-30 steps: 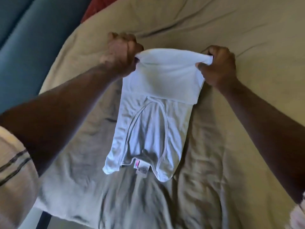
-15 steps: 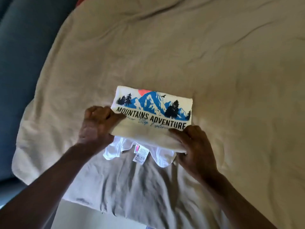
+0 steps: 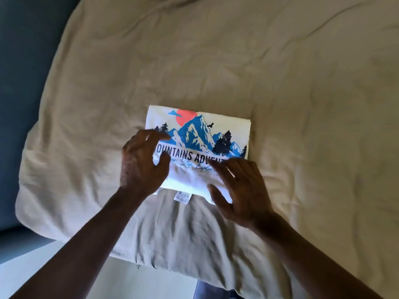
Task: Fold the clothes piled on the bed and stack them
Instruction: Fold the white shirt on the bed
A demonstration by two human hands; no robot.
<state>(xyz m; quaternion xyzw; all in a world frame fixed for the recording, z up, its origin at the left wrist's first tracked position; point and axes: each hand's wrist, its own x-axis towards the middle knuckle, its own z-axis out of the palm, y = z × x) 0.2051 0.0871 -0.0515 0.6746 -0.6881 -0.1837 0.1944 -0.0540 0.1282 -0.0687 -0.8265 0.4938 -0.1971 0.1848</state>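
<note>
A white T-shirt (image 3: 200, 134) lies folded into a compact rectangle on the bed, its blue mountain print and the words "MOUNTAINS ADVENTURE" facing up. A small care label (image 3: 182, 196) sticks out from under its near edge. My left hand (image 3: 142, 165) is over the shirt's left side with fingers spread and loosely bent, gripping nothing. My right hand (image 3: 241, 188) is over the near right corner, fingers straight and spread. Both hands are blurred; whether they touch the cloth is unclear.
A crumpled beige duvet (image 3: 280, 83) covers the whole bed. Its near corner hangs over the edge above a pale floor (image 3: 64, 266). A dark blue-grey surface (image 3: 23, 61) runs along the left side. No other clothes are in view.
The far end of the white shirt was folded over toward me, turning the mountain print up. Both hands have let go of the folded edge and now spread over the shirt.
</note>
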